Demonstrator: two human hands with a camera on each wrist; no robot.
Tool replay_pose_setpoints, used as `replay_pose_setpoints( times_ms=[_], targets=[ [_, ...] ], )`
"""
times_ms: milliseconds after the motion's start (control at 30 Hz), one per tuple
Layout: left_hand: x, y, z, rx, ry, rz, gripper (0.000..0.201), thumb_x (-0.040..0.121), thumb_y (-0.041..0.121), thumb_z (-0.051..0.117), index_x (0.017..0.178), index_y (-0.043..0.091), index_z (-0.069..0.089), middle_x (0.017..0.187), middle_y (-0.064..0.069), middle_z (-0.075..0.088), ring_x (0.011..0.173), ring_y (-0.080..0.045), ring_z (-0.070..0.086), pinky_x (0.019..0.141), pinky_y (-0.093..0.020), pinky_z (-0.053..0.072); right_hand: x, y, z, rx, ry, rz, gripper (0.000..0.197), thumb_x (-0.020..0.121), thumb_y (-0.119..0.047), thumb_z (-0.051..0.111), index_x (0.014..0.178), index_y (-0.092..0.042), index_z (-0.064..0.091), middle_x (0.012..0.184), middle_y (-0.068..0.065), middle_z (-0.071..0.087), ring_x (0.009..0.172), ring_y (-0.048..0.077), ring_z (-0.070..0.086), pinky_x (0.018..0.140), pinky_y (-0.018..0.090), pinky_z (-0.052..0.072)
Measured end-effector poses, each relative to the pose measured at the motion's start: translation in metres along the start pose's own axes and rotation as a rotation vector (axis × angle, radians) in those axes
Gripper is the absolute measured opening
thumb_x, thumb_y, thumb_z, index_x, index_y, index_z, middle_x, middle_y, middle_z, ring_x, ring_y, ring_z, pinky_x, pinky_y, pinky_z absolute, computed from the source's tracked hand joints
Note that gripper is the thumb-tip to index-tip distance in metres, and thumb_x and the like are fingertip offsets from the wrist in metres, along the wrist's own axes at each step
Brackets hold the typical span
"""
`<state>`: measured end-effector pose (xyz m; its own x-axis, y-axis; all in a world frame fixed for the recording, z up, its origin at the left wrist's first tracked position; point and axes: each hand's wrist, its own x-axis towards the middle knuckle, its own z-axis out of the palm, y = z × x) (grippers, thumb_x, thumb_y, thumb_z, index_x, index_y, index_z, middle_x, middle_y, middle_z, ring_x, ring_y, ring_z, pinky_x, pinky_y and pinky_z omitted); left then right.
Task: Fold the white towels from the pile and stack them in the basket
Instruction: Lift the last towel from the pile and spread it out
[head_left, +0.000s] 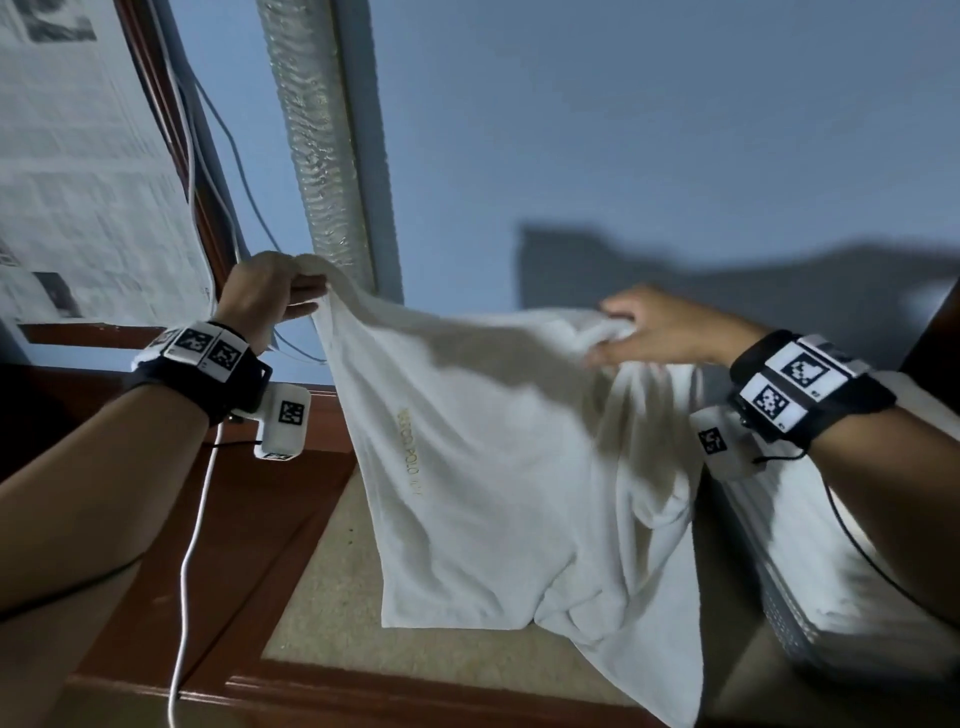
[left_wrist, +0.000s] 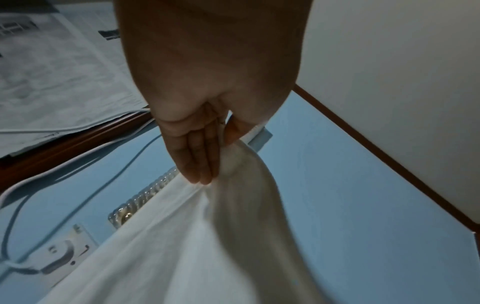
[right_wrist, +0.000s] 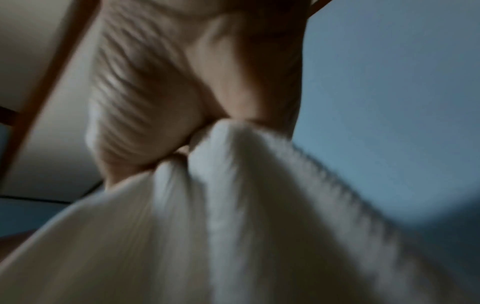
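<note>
A white towel (head_left: 493, 467) with faint gold lettering hangs spread in the air between my two hands, its lower edge draping down to the beige surface (head_left: 332, 597). My left hand (head_left: 291, 291) pinches its upper left corner high up; in the left wrist view the fingers (left_wrist: 200, 164) press the towel (left_wrist: 182, 246) against the thumb. My right hand (head_left: 618, 332) grips a bunched fold at the upper right; the blurred right wrist view shows the towel (right_wrist: 207, 226) gathered in the curled hand (right_wrist: 192, 139). More white cloth (head_left: 841, 545) lies at the right under my forearm.
A blue wall (head_left: 623, 130) stands close behind the towel. A silvery ribbed duct (head_left: 322, 156) runs up it, with loose white cables (head_left: 208, 156) beside. A newspaper-covered panel (head_left: 78, 182) in a red-brown frame is at the left. A white cable (head_left: 192, 545) hangs over the wooden frame (head_left: 249, 545).
</note>
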<state>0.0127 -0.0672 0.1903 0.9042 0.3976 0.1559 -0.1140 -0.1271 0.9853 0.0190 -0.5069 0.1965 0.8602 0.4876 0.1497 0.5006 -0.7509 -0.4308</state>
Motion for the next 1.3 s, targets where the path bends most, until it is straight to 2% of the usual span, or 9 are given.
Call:
replay_pose_setpoints(
  times_ms=[67, 200, 333, 467, 567, 800, 933, 1167, 1300],
  targets=[
    [0.003, -0.003, 0.007, -0.072, 0.031, -0.005, 0.019, 0.101, 0.022, 0.056, 0.095, 0.007, 0.067, 0.104, -0.014, 0.075, 0.103, -0.031, 0.074, 0.085, -0.032, 0.062, -0.004, -0.021, 0.006, 0.056, -0.112, -0.065, 0.042, 0.078, -0.048, 0.087, 0.109, -0.027, 0.068, 0.064, -0.015, 0.062, 0.056, 0.001, 0.05, 0.058, 0.023, 0.038],
    [-0.019, 0.0, 0.038, -0.059, 0.098, 0.182, 0.02, 0.089, 0.027, 0.08, 0.086, 0.011, 0.068, 0.08, -0.01, 0.069, 0.075, -0.025, 0.069, 0.079, -0.04, 0.061, -0.002, -0.038, 0.004, 0.215, 0.129, -0.117, 0.031, 0.086, -0.055, 0.073, 0.107, -0.031, 0.072, 0.073, -0.002, 0.065, 0.061, 0.019, 0.054, 0.066, 0.031, 0.04],
    [-0.075, 0.002, 0.1, -0.065, -0.225, 0.303, 0.011, 0.087, 0.005, 0.08, 0.089, 0.008, 0.069, 0.072, -0.002, 0.068, 0.067, -0.013, 0.064, 0.068, -0.028, 0.055, 0.002, -0.06, 0.011, 0.527, 0.353, -0.09, 0.016, 0.105, -0.022, 0.055, 0.104, -0.015, 0.069, 0.057, -0.009, 0.045, 0.043, 0.004, 0.039, 0.046, 0.021, 0.029],
    [-0.136, -0.003, 0.154, 0.033, -0.593, 0.208, 0.045, 0.067, 0.029, 0.096, 0.1, 0.015, 0.069, 0.088, -0.012, 0.073, 0.077, -0.015, 0.066, 0.071, -0.03, 0.052, 0.012, -0.075, 0.024, 0.512, 0.589, -0.046, 0.017, 0.103, -0.021, 0.05, 0.104, -0.015, 0.066, 0.06, -0.026, 0.059, 0.047, 0.0, 0.049, 0.054, 0.019, 0.036],
    [-0.155, -0.01, 0.177, 0.284, -0.539, 0.31, 0.039, 0.07, 0.036, 0.093, 0.098, 0.024, 0.069, 0.082, 0.005, 0.074, 0.071, -0.007, 0.066, 0.064, -0.025, 0.052, 0.017, -0.083, 0.029, 0.544, 0.655, 0.008, 0.02, 0.1, -0.037, 0.054, 0.101, -0.019, 0.063, 0.062, -0.017, 0.06, 0.05, 0.005, 0.047, 0.061, 0.028, 0.04],
    [-0.14, -0.016, 0.152, 0.271, -0.424, 0.345, 0.018, 0.078, 0.016, 0.084, 0.089, 0.023, 0.072, 0.079, -0.005, 0.074, 0.07, -0.013, 0.068, 0.07, -0.042, 0.06, -0.02, -0.04, 0.038, 0.585, 0.128, -0.036, 0.021, 0.093, -0.053, 0.069, 0.1, -0.034, 0.071, 0.109, 0.004, 0.071, 0.089, 0.006, 0.065, 0.082, 0.028, 0.049],
    [-0.137, -0.021, 0.141, 0.259, -0.459, 0.331, 0.018, 0.08, 0.017, 0.085, 0.09, 0.023, 0.072, 0.08, -0.005, 0.076, 0.078, -0.021, 0.074, 0.072, -0.041, 0.06, -0.034, -0.019, 0.062, 0.493, 0.21, -0.143, 0.021, 0.092, -0.029, 0.075, 0.089, -0.011, 0.066, 0.081, -0.005, 0.061, 0.079, 0.012, 0.055, 0.078, 0.036, 0.042],
    [-0.113, -0.026, 0.12, 0.138, -0.346, 0.226, 0.014, 0.091, 0.017, 0.079, 0.096, 0.008, 0.07, 0.076, 0.001, 0.074, 0.074, -0.014, 0.07, 0.078, -0.04, 0.061, -0.053, -0.027, 0.061, 0.534, 0.248, -0.14, 0.007, 0.095, -0.012, 0.062, 0.092, -0.018, 0.061, 0.077, -0.017, 0.061, 0.072, 0.003, 0.054, 0.071, 0.026, 0.041],
    [-0.103, -0.021, 0.115, 0.218, -0.317, 0.263, 0.025, 0.09, 0.007, 0.076, 0.11, 0.011, 0.061, 0.086, -0.003, 0.079, 0.077, -0.012, 0.073, 0.07, -0.033, 0.056, -0.055, -0.043, 0.066, 0.464, 0.101, -0.209, 0.026, 0.089, -0.048, 0.075, 0.092, -0.023, 0.072, 0.083, 0.008, 0.067, 0.076, 0.012, 0.057, 0.07, 0.035, 0.042]
  ],
)
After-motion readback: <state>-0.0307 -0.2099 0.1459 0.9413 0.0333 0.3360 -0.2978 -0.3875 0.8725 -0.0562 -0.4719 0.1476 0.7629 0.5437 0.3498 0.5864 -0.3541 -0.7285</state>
